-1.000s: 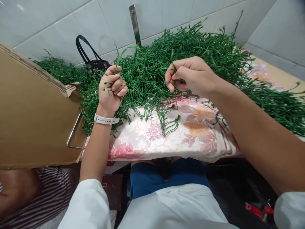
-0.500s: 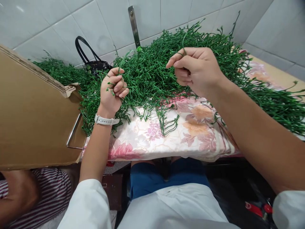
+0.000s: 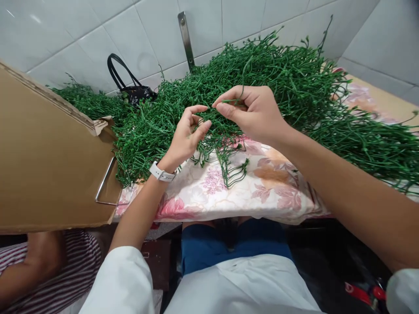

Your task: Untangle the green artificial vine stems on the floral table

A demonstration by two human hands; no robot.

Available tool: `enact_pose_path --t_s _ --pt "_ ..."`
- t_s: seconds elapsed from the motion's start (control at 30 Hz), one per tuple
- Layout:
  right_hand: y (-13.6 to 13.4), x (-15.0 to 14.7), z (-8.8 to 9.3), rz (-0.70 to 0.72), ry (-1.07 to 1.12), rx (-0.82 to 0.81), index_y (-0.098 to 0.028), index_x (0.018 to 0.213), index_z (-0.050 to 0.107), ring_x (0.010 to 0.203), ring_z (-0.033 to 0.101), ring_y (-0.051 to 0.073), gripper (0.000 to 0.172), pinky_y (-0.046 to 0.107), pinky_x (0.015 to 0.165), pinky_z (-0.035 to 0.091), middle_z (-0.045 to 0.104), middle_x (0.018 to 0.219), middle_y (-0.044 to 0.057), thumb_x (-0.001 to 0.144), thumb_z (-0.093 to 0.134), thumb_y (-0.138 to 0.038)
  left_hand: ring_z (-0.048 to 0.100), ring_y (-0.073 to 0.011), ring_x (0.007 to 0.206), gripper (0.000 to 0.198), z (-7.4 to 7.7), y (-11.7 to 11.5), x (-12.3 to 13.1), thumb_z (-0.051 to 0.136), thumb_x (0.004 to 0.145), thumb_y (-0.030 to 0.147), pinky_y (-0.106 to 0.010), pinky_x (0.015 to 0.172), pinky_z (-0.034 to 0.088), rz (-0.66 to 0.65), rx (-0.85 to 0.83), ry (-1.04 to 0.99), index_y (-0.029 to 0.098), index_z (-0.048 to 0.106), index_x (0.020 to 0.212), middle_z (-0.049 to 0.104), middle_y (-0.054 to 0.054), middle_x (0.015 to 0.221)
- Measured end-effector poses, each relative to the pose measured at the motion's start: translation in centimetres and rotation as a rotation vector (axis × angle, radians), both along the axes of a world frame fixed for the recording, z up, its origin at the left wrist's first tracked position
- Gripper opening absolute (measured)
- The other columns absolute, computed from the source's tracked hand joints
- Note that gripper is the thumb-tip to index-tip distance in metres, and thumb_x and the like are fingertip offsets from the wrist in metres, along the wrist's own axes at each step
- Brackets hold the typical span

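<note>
A big heap of thin green plastic-looking stems with small budded tips spreads over the table in front of me. My left hand, with a white band on its wrist, is at the front of the heap. Its thumb and forefinger stand apart, and I see nothing clearly held in it. Just right of it, my right hand is closed, thumb near forefinger, on a thin green stem. The two hands' fingertips are close together. A few loose stems hang forward onto the floral cloth.
A tall cardboard sheet or box stands at left, beside a bent metal wire handle. A black handbag sits behind, against the tiled wall with a metal bracket. At lower left is another person's arm.
My left hand has moved right and its fingers have spread from a curled grip around green stems. My right hand has come down and left, so the hands are now close together.
</note>
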State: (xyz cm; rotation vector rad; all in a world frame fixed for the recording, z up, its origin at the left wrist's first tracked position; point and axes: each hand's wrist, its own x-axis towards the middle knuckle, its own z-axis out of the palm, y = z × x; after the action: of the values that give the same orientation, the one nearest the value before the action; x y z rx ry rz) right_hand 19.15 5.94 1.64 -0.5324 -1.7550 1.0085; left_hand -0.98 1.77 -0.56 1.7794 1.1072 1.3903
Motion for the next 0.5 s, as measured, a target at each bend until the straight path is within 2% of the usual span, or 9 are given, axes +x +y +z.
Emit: enact_pose_path --t_s 0.13,0.3,0.4,0.5 --pt "-0.11 -0.20 -0.57 0.048 -0.080 0.014 -0.022 0.089 0.067 0.054 0.023 0.010 0.036 0.031 0.051 0.016 0.027 0.056 -0.008 0.082 0.090 -0.049 0.052 -0.0125 0.073 0.061 -0.22 0.03 0.37 0.084 0.082 0.065 -0.026 0.064 0.043 0.022 0.095 0.051 0.026 0.059 0.121 0.052 0.001 0.082" --pt "0.41 -0.06 -0.67 0.018 -0.126 0.060 -0.020 0.080 0.068 0.059 0.034 0.013 0.029 0.031 0.052 0.021 0.042 0.058 -0.003 0.082 0.088 -0.041 0.061 -0.0138 0.085 0.061 0.17 -0.18 0.40 0.089 0.078 0.059 -0.025 0.071 0.050 0.067 0.090 0.036 0.028 0.059 0.121 0.057 0.000 0.091" --pt "0.69 0.16 -0.33 -0.040 -0.110 0.094 -0.021 0.077 0.068 0.064 0.039 0.015 0.027 0.031 0.054 0.026 0.050 0.063 0.000 0.084 0.086 -0.040 0.066 -0.0143 0.092 0.058 0.34 -0.26 0.22 0.092 0.077 0.051 -0.025 0.078 0.054 0.023 0.084 0.016 0.026 0.060 0.119 0.062 -0.001 0.096" --pt "0.73 0.30 -0.03 -0.091 -0.089 0.095 -0.022 0.080 0.068 0.068 0.044 0.017 0.032 0.032 0.056 0.030 0.051 0.066 0.002 0.085 0.085 -0.048 0.070 -0.0147 0.095 0.052 0.56 -0.37 0.11 0.091 0.077 0.043 -0.026 0.080 0.058 -0.069 -0.022 -0.028 0.023 0.064 0.117 0.069 -0.004 0.104"
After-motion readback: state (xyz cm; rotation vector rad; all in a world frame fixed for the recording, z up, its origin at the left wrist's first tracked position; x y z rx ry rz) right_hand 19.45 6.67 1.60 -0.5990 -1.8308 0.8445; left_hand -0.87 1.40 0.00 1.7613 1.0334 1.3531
